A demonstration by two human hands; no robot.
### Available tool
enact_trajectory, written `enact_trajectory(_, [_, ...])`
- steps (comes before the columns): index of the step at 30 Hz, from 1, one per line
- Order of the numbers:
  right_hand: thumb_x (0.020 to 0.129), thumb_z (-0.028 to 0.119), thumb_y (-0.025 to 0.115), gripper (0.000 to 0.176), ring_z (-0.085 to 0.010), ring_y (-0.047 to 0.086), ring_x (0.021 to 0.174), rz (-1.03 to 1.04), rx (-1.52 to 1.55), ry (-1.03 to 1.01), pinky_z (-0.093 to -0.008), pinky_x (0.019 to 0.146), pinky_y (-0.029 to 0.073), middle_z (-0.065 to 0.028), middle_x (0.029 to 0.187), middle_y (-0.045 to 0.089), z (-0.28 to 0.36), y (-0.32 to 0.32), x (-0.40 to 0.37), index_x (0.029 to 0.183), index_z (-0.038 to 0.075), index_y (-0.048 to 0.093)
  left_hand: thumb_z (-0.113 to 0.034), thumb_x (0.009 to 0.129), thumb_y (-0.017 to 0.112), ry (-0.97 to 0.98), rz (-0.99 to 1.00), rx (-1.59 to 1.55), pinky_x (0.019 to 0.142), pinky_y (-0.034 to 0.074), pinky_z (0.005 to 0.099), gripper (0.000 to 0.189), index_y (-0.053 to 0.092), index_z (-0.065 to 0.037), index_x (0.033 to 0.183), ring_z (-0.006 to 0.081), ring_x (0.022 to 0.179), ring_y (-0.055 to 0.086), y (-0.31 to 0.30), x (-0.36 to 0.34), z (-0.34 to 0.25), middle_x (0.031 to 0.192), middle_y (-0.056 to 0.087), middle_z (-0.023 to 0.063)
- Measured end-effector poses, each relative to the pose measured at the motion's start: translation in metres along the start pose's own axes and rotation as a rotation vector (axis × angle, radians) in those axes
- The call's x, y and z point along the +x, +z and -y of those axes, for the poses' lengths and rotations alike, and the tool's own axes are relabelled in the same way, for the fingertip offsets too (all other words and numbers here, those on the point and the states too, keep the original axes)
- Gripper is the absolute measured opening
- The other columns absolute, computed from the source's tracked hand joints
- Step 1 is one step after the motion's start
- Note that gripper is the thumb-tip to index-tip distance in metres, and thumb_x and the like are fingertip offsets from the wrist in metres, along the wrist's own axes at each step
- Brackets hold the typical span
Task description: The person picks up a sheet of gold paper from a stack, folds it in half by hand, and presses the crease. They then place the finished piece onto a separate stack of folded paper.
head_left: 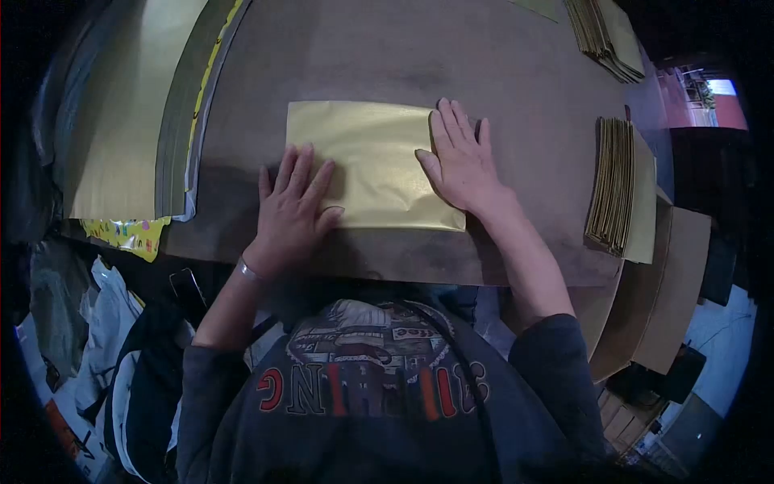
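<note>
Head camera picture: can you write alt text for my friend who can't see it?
A person's left hand and right hand lie at opposite edges of a gold paper sheet on a brown table, with folded gold paper bundles at the right and larger gold sheets at the left.

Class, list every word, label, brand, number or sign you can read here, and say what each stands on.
"ING": end of the large, upside-down lettering on the dark shirt; the rest is too creased to read surely.
"coffee", probably: small print on the same shirt; the print around it is too small.
Yellow printed plastic: colourful marks, too blurred to read.
Gold sheet: no text visible.
</note>
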State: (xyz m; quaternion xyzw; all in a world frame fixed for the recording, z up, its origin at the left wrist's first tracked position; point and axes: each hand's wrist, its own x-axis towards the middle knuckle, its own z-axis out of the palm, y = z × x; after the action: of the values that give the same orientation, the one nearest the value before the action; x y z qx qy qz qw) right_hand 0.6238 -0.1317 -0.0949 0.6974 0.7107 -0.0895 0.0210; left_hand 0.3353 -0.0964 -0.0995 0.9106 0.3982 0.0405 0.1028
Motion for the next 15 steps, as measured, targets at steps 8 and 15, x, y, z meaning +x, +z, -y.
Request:
enact_trajectory(8, [0.096,0.045,0.042,0.068,-0.0313,0.017,0.145,-0.135,0.097,-0.294,-0.0582,0.113,0.016,-0.0186,0.154,0.025,0.092,0.02,-0.004,0.144,-0.002,0.032,-0.049,0.094,0.045,0.02,-0.02,0.035,0.111,0.011,0.0653,0.062,0.04,-0.015,0.145,0.0329,0.146,0.017,0.0,-0.003,0.003,0.156,0.024,0.0133])
enact_trajectory(15, [0.098,0.047,0.037,0.066,-0.0317,0.014,0.146,-0.113,0.17,-0.384,-0.0605,0.113,0.012,-0.0192,0.155,0.023,0.115,0.023,0.002,0.147,0.004,0.033,-0.05,0.097,0.037,-0.051,-0.031,-0.326,0.113,0.006,0.06,0.066,0.03,-0.011,0.149,0.0292,0.146,0.018,0.002,-0.003,0.015,0.156,0.026,0.0108])
